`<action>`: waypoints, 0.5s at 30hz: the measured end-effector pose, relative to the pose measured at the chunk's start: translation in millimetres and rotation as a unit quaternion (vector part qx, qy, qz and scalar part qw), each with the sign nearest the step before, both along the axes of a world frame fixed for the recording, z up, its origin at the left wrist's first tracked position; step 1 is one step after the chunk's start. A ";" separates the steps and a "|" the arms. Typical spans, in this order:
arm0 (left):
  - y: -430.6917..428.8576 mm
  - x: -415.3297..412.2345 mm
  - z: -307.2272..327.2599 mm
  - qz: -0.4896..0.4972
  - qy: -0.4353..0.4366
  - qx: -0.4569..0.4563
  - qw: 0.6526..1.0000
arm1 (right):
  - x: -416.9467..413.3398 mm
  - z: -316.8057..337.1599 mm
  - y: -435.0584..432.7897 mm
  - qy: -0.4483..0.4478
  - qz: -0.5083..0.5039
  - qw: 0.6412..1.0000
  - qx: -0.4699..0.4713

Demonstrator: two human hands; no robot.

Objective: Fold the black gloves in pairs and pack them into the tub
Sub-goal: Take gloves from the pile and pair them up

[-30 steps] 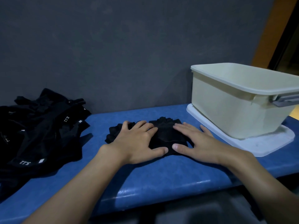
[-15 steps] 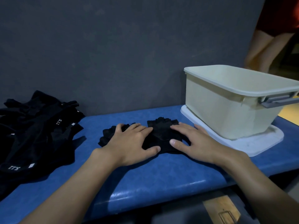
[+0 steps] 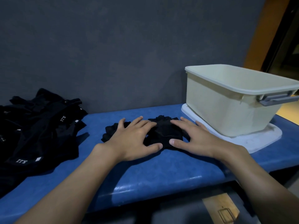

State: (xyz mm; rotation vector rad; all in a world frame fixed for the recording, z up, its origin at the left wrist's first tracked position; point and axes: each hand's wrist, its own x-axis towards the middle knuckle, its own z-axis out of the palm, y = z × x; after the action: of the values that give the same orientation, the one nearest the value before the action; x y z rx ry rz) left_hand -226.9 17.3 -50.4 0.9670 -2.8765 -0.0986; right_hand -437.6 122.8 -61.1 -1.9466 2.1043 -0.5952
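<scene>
Pressing down flat, your left hand (image 3: 132, 139) lies with its fingers straight and spread over the left part of the black glove pair (image 3: 163, 133), gripping nothing. Your right hand (image 3: 194, 139) mirrors it on the right part, fingers likewise extended, palm down. The two thumb tips sit near each other at the near edge without touching. Some dark fabric pokes out beyond your left fingers. Whether the two gloves are squarely stacked is too dark to tell.

The pair rests on the blue padded bench (image 3: 161, 175), between the pile of loose black gloves (image 3: 40, 126) on your left and the cream tub (image 3: 226, 110) on your right.

This looks like the flattening before the fold. Smooth from the middle outward so no ridge is trapped, and line up the edges before you turn anything over. Pin one half with a flat palm and bring the other half across it, then press the crease firmly. Soft knit like this will likely spring open, so pinch across the fold when you lift.

The tub stands just beside your right hand on a white lid (image 3: 258, 141), an easy reach. Its inside is hidden from this angle. The pile suggests many pairs remain.
</scene>
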 end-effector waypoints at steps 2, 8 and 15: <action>2.5 5.4 3.3 0.003 0.016 0.007 1.000 | 6.1 4.1 0.0 -0.002 0.007 1.000 -0.015; 9.4 51.5 20.1 0.033 0.050 -0.006 0.998 | 38.9 16.0 -2.6 0.001 0.039 0.997 -0.060; 18.3 154.6 36.8 0.085 0.082 -0.055 0.992 | 119.0 37.5 -20.1 -0.017 0.138 0.984 -0.109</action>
State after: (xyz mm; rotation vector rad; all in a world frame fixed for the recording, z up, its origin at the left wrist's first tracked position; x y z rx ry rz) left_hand -72.3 35.6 -13.6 1.1205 -2.6112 -0.0050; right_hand -318.6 102.7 -23.6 -2.2757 1.7672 -0.8211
